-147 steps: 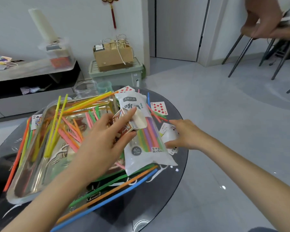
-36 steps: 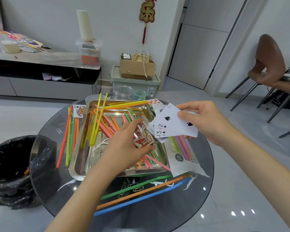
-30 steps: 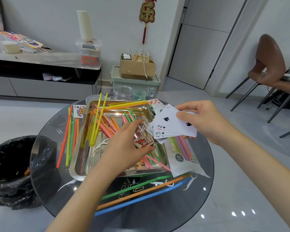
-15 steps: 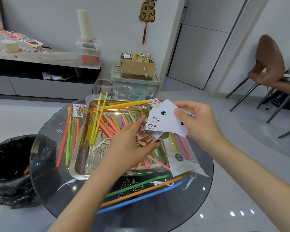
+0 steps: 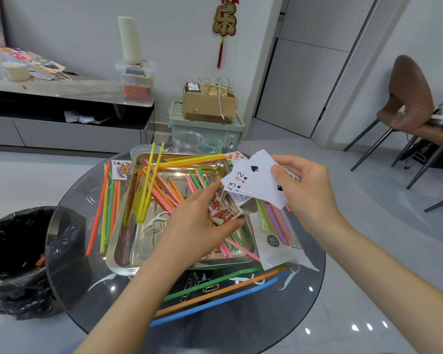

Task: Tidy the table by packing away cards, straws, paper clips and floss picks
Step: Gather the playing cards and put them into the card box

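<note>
The person's right hand (image 5: 306, 192) pinches a fan of cards (image 5: 256, 181) face up, thumb on top and fingers curled beneath; a spade, a 2 and two 3s show at the fanned corners. The fan hangs above the far right corner of the metal tray (image 5: 113, 242). The left hand (image 5: 197, 227) curls round a small red printed card box (image 5: 224, 213), thumb along its near edge, just under the fan; whether the box's flap is open cannot quite be made out, as the cards cover its top.

The tray sits on a round glass table (image 5: 241, 328) and holds a jumble of coloured straws (image 5: 159, 186), a white floss pick (image 5: 154, 222) and a paper clip (image 5: 152, 231). Beside its right edge lies a straw packet (image 5: 276, 235), partly under the right wrist. More straws lie on the glass left of the tray (image 5: 105, 205), and three long ones, green, orange and blue (image 5: 220, 293), lie across the front, with several clips (image 5: 210, 287) among them. A queen card (image 5: 122, 169) lies at the tray's far left corner and a red-pipped card (image 5: 237, 156) at the far right. A clear jar (image 5: 187, 141) and a small green cup (image 5: 212, 146) stand behind the tray
</note>
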Available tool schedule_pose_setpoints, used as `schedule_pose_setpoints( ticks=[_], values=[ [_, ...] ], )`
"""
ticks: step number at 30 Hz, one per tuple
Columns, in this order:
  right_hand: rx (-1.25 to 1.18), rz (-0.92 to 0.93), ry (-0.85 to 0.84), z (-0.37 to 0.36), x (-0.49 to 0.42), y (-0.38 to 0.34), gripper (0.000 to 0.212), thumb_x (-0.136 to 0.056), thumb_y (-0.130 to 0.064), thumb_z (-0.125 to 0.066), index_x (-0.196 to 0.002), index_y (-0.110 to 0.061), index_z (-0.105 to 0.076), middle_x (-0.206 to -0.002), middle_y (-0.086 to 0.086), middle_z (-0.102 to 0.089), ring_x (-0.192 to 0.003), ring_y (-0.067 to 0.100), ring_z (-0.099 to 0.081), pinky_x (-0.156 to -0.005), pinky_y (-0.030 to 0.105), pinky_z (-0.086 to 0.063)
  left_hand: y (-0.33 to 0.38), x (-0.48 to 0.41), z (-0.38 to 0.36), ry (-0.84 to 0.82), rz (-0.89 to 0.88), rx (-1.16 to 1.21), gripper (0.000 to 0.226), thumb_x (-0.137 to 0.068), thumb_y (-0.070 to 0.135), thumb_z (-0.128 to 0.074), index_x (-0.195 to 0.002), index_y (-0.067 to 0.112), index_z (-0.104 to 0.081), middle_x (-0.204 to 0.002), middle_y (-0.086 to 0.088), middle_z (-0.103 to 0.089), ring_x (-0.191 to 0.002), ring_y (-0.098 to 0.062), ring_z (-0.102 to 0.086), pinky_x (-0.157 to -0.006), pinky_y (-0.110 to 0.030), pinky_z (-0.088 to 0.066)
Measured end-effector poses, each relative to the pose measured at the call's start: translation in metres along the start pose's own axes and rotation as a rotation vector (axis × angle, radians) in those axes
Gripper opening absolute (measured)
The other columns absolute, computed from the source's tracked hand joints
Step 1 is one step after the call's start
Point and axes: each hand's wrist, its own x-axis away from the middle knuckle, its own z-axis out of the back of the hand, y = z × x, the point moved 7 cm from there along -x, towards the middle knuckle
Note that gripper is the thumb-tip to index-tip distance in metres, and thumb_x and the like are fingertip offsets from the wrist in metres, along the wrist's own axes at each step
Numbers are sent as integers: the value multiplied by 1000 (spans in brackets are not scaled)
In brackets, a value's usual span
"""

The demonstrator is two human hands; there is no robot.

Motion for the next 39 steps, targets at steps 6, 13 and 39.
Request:
schedule_pose_setpoints(
  ticks=[6,13,39],
  values=[
    [-13,42,28,-2,8,-2,20,-94,-11,-54,-104,-23,-67,-102,-5,-68,-90,6,-63,-54,17,-48,-2,1,1,12,19,5,85,-76,59,-63,-147,30,-28,-132,11,-52,-113,-6,-48,-88,-19,-36],
    [13,86,68,1,11,-8,21,-94,-12,-53,-99,-29,-65,-90,-24,-62,-86,-3,-60,-53,10,-44,-4,-1,0,9,26,-17,85,-76,60,-62,-148,33,-24,-132,10,-52,-114,-9,-51,-87,-21,-38],
    [15,-229,-354,-25,10,9,23,-92,-5,-58,-110,-16,-67,-99,12,-71,-77,20,-68,-65,38,-58,-8,-3,-1,13,-16,28,85,-79,48,-68,-148,39,-19,-123,8,-54,-102,-10,-52,-82,-31,-51]
  ],
)
